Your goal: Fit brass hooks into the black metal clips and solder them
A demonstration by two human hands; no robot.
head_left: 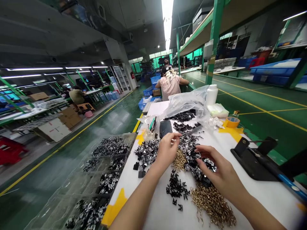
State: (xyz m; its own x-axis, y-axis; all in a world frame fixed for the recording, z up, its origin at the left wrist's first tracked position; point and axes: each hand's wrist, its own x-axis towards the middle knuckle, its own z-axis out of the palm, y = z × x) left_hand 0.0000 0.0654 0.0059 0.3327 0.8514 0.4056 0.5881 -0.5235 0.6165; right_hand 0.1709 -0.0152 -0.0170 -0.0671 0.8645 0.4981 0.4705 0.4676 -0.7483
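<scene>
My left hand is over the middle of the white table, its thumb and fingertips pinched together. What sits in that pinch, if anything, is too small to make out. My right hand hovers above a heap of black and silver clip-like parts, thumb and fingers apart. Between the hands is a small pile of brass-coloured screw-like pieces. Nearer me are loose small black parts and a larger brass pile. Another heap of black and silver parts lies left of my left hand.
A divided clear tray of parts is at the left. A phone, plastic bag, white bottle and orange tape roll stand farther back. At right is a black stand with a blue-handled tool. A person sits ahead.
</scene>
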